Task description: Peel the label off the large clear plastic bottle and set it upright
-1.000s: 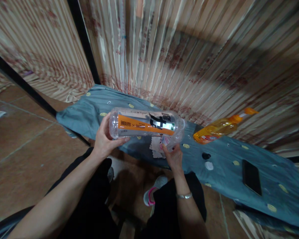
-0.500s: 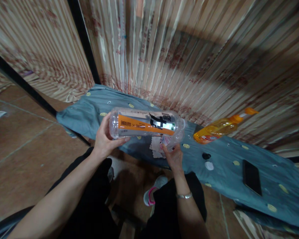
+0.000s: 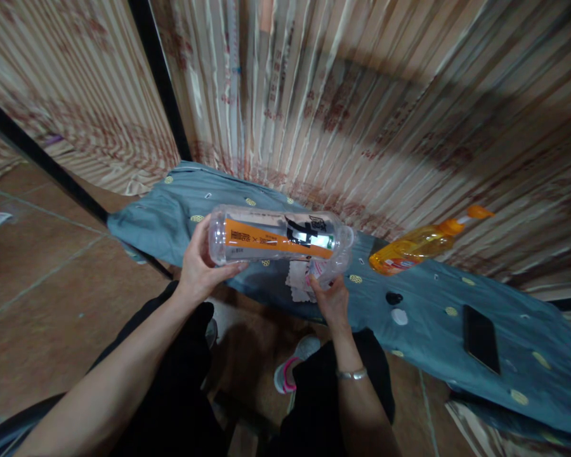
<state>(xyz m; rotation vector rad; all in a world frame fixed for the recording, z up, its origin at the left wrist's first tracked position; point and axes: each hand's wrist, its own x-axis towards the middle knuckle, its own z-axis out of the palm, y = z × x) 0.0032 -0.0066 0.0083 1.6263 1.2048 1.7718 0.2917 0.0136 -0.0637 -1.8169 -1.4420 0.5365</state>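
Support gently the large bottle [image 3: 266,238] over the desk [image 3: 433,339] with left hand [image 3: 200,263] curled around its base, and steady with right hand [image 3: 332,298] the clear container [image 3: 339,265], pinched at bottle's four o'clock, without squeezing either.

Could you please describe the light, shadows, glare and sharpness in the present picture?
In the head view throughout: light is dim; a broad shadow darkens the curtain; glints show on the clear bottle; its smallest print is too soft to read; curtain folds fan outward, perhaps lens distortion.
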